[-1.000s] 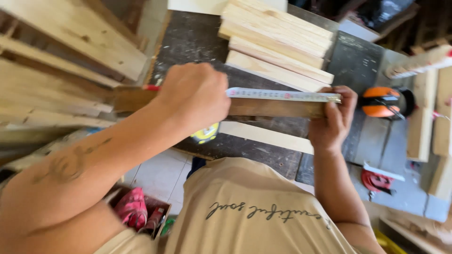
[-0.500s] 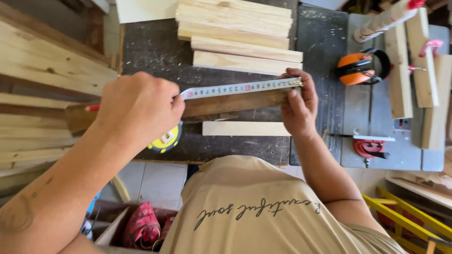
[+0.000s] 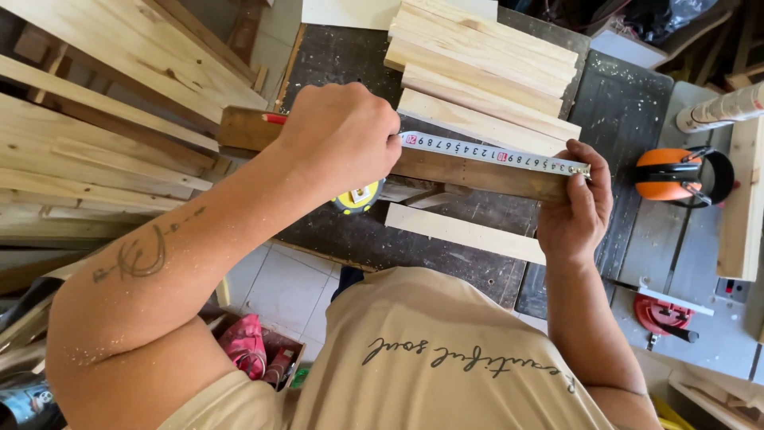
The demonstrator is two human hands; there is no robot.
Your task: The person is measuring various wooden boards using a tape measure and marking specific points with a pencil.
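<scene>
A: What sits far left?

B: Pale planks (image 3: pixel 95 135), stacked and leaning, running off the left edge. Near the bottom left, a box (image 3: pixel 255 358) on the floor with red things in it.

A: And the left hand?

B: The left hand (image 3: pixel 342 139) is closed in a fist over the dark batten (image 3: pixel 477 173), pressing the tape (image 3: pixel 493 153) down on it. A red pencil (image 3: pixel 274 119) shows just left of the fist, lying along the batten. Whether the fingers grip the pencil cannot be told.

A: Where is the tape's case?

B: The yellow case (image 3: pixel 358 197) hangs just below that hand, near the tabletop (image 3: pixel 334 64) edge.

A: Where does the batten lie?

B: Across the dark tabletop, left to right, between both hands. The tape runs along its top edge. Beyond it lies a stack of pale boards (image 3: pixel 485 64); nearer, one pale strip (image 3: pixel 465 232).

A: The right hand?

B: The right hand (image 3: pixel 577 211) wraps the batten's right end, fingers curled around it, thumb holding the tape's hook at the end.

A: Further right?

B: Orange earmuffs (image 3: pixel 672 175) on a grey saw table (image 3: pixel 700 318), well apart from the hand.
</scene>
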